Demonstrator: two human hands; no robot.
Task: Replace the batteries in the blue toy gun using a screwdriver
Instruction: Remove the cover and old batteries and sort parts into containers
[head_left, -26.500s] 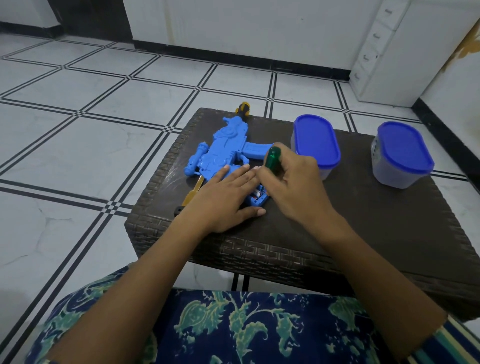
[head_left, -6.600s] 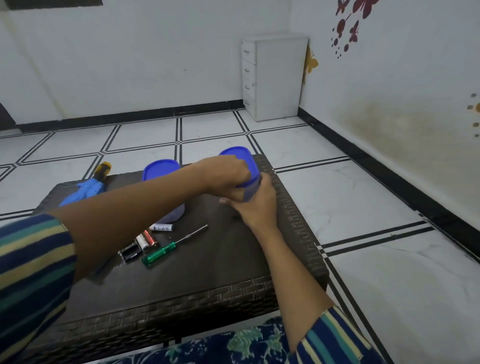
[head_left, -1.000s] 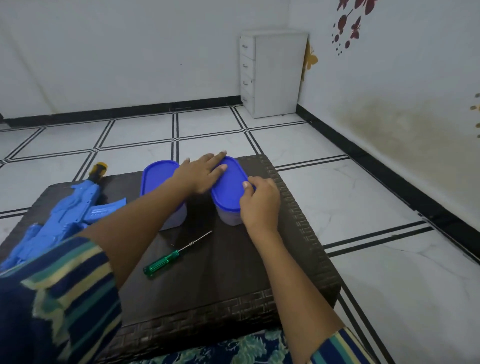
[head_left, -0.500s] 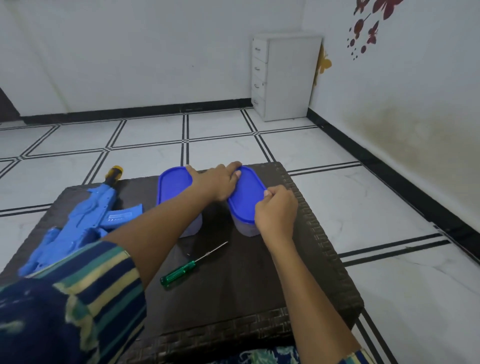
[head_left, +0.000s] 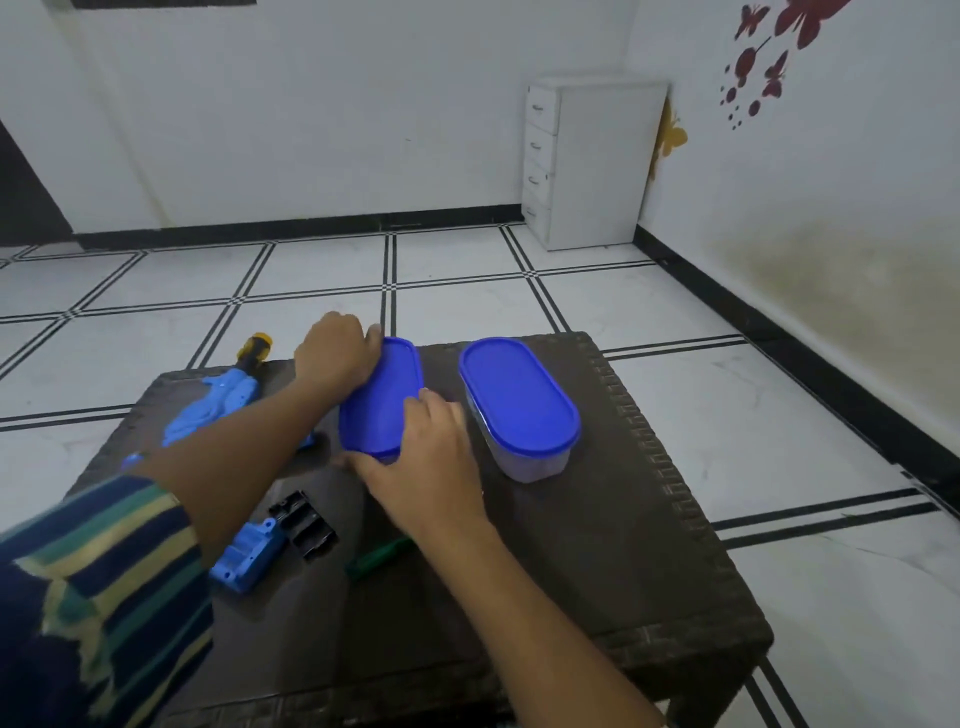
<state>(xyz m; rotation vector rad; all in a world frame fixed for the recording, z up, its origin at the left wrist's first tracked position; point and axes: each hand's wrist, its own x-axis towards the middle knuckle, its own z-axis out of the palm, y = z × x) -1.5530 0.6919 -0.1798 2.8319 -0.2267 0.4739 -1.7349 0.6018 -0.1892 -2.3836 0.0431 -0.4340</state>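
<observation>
Meanwhile, both hands, left and right, clamp the nearer blue-lidded box on the tabletop; the toy gun lies left, screwdriver beneath the wrist. A hasty pull on the lid could scatter whatever is inside.

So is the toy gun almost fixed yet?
Not yet, about halfway. Done: the blue cover and black battery holder are out, lying beside the blue toy gun. In hand: the left hand and right hand grip the left container, lid on. Left: fit batteries, then screw the cover back with the green screwdriver.
</observation>
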